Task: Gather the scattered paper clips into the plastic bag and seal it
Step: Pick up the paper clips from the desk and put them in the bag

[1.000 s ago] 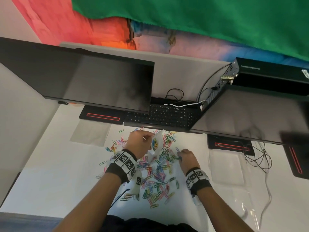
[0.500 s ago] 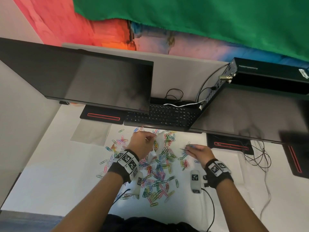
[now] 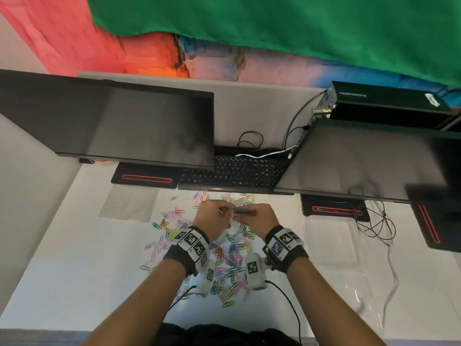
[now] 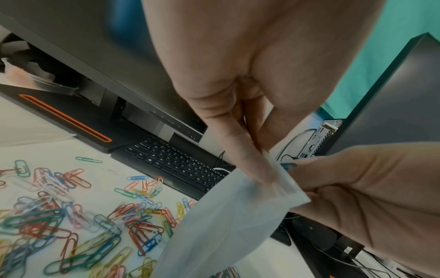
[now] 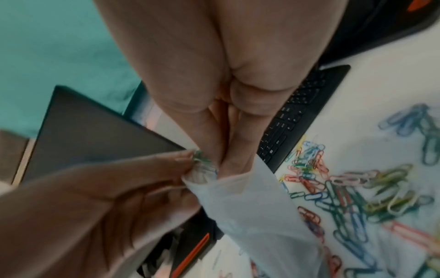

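Note:
Many coloured paper clips (image 3: 232, 263) lie scattered on the white desk (image 3: 74, 258), between and under my wrists. Above the pile my left hand (image 3: 215, 214) pinches the rim of a small clear plastic bag (image 3: 233, 222), and the bag (image 4: 226, 225) hangs down from its fingers (image 4: 240, 150). My right hand (image 3: 258, 217) is right against the bag's mouth. It pinches a few clips (image 5: 202, 163) there, with a blue one (image 4: 288, 166) showing at its fingertips. What the bag holds is blurred.
A black keyboard (image 3: 234, 172) lies just behind the hands, under two dark monitors (image 3: 112, 123) (image 3: 361, 158). Black stands with red stripes (image 3: 147, 178) (image 3: 336, 208) flank it. Loose cables (image 3: 374, 221) trail at the right. A clear sheet (image 3: 127, 206) lies at the left.
My right hand went out to the right over the clips, then came back left to the bag's mouth with clips pinched. My left hand kept hold of the bag.

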